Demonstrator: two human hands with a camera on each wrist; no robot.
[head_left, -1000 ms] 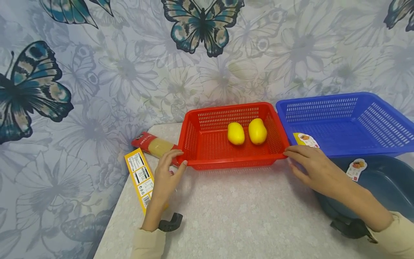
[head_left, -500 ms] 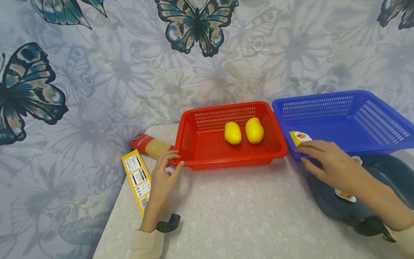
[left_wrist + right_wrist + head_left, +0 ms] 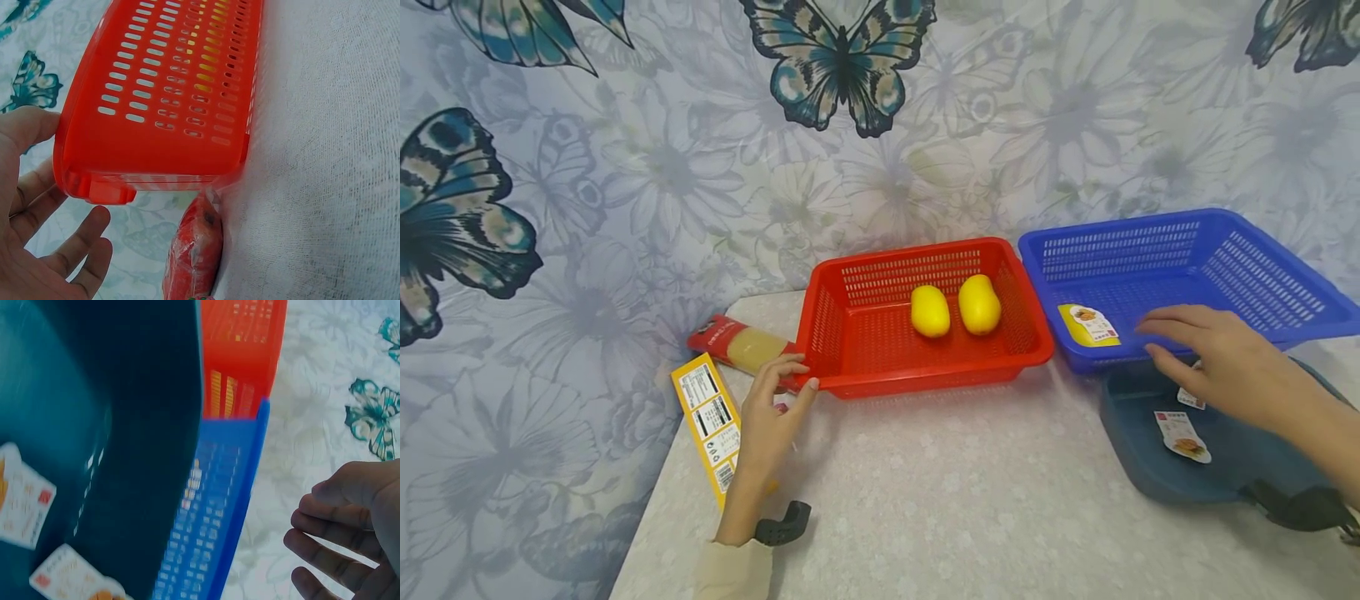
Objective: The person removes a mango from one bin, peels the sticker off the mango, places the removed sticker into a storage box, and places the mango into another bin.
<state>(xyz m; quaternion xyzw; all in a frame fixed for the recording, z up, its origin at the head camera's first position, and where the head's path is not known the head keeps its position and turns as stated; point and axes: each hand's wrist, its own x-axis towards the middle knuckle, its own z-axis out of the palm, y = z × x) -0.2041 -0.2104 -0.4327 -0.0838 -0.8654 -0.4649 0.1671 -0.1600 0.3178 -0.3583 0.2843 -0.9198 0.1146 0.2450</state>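
My left hand [image 3: 775, 417] rests at the front left corner of a red plastic basket [image 3: 917, 383]. Its thumb and fingertips touch the rim, and in the left wrist view the lower fingers lie loose below it. Two yellow fruits [image 3: 930, 312], smooth and oval, lie inside the basket. My right hand [image 3: 1232, 362] holds nothing and hovers with relaxed fingers over the front of a blue basket [image 3: 1157, 287] and the dark tub [image 3: 1131, 450] before it. A yellow card with a white food label [image 3: 1088, 325] lies in the blue basket's near left corner.
Left of the red basket lie a red-and-beige packet [image 3: 741, 343] and a yellow box [image 3: 707, 417] with printed panels. Cut-out food labels [image 3: 1182, 436] lie in the dark tub. A butterfly-patterned wall covering [image 3: 700, 167] stands close behind the pale table [image 3: 925, 500].
My right hand has left the red basket's front right corner and moved right, uncovering the yellow card. The left hand stays at its corner. The head view has shifted slightly.
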